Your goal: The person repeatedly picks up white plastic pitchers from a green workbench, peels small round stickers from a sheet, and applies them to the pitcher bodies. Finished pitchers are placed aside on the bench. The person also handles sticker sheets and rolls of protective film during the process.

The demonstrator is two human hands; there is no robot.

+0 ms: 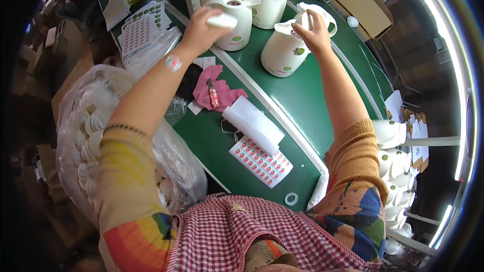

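My left hand (pixel 199 32), somewhat blurred, is closed on a white round lid (pixel 223 20) in front of a cream jug (pixel 237 32) with a spout and a small printed motif. To the right, my right hand (pixel 316 32) grips the top of another cream jug (pixel 282 53) beside its handle. That jug leans a little on the green work surface; my fingers partly cover its top opening. More cream jugs (pixel 267 5) stand behind, some with open tops. A round sticker (pixel 173 63) is on my left forearm.
A large clear plastic bag of white lids (pixel 93 138) sits at left. On the green table (pixel 272 95) lie a pink cloth (pixel 212 88) with a knife (pixel 213 95), a sticker sheet (pixel 252 163), a white roll (pixel 254 123) and a tape ring (pixel 291 199). Stacked jugs (pixel 396 171) stand right.
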